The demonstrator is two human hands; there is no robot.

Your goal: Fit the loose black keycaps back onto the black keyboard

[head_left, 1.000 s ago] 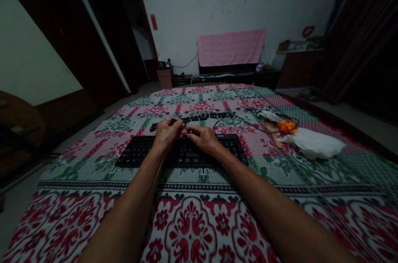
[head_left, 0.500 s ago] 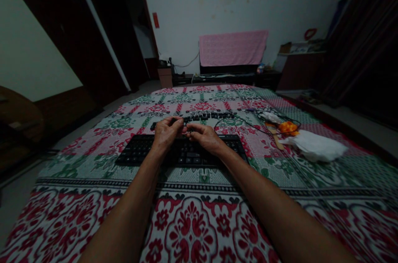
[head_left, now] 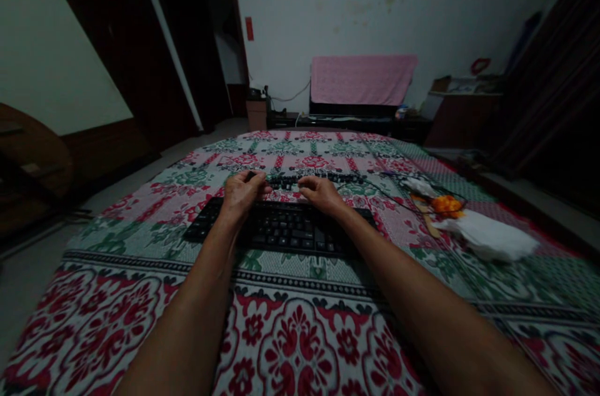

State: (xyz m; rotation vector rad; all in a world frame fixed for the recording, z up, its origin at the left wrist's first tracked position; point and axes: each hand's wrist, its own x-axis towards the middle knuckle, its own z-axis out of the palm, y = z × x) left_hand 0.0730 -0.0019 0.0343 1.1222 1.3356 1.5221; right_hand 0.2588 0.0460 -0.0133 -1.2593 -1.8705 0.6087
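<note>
A black keyboard [head_left: 300,235] lies flat on the patterned cloth, partly covered by my forearms. Behind it runs a row of small loose black keycaps [head_left: 344,178]. My left hand [head_left: 240,194] is above the keyboard's back edge, its thumb and fingers closed on a small black piece [head_left: 252,175] that looks like a keycap. To its right, my right hand [head_left: 321,193] reaches to the row of keycaps with thumb and index finger pinched. Whatever is between those fingertips is too small and dark to make out.
On the right lie a thin black cable [head_left: 384,191], an orange bundle [head_left: 447,204], a flat wooden strip [head_left: 429,221] and a crumpled white bag [head_left: 494,237]. Across the room, a pink cloth [head_left: 363,79] hangs over a dark screen on a low stand.
My hands, close together over the keyboard before, are now apart. The right one has moved forward and right to the keycaps. The whole view has shifted slightly.
</note>
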